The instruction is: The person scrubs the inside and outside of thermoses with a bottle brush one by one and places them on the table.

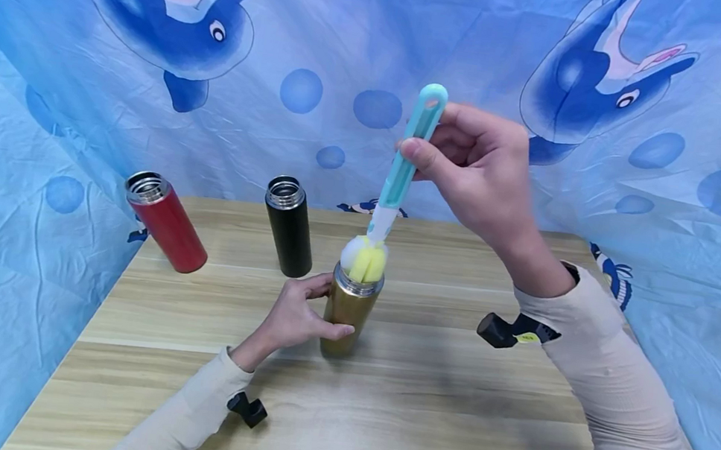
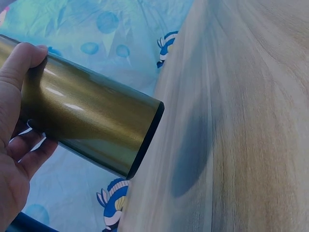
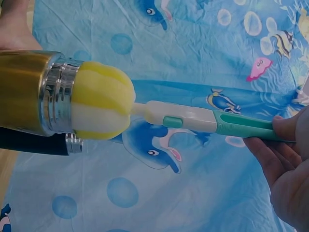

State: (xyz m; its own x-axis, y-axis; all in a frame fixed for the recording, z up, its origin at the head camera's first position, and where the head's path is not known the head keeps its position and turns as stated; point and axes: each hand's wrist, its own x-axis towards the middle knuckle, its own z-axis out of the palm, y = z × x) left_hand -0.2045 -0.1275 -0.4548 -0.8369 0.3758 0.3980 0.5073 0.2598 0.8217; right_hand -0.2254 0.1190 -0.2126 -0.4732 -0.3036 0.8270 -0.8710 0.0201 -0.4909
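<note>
My left hand (image 1: 302, 315) grips a gold bottle (image 1: 349, 314) round its side, thumb in front. In the left wrist view the gold bottle (image 2: 96, 106) has a dark base, which looks raised off the tabletop, its shadow lying apart. A bottle brush (image 1: 401, 170) with a teal handle slants above the bottle, pinched by my right hand (image 1: 483, 165) between thumb and fingers. Its yellow and white sponge head (image 3: 101, 101) sits at the steel threaded mouth (image 3: 60, 96), mostly outside; its lower end is hidden there. The right hand (image 3: 289, 169) holds the handle's far end.
A lidless red bottle (image 1: 168, 224) leans in view at the table's back left. Nearer the middle stands a lidless black bottle (image 1: 290, 228), just left of the gold one. Blue dolphin-print cloth (image 1: 381, 55) hangs behind and beside the wooden table (image 1: 417, 427).
</note>
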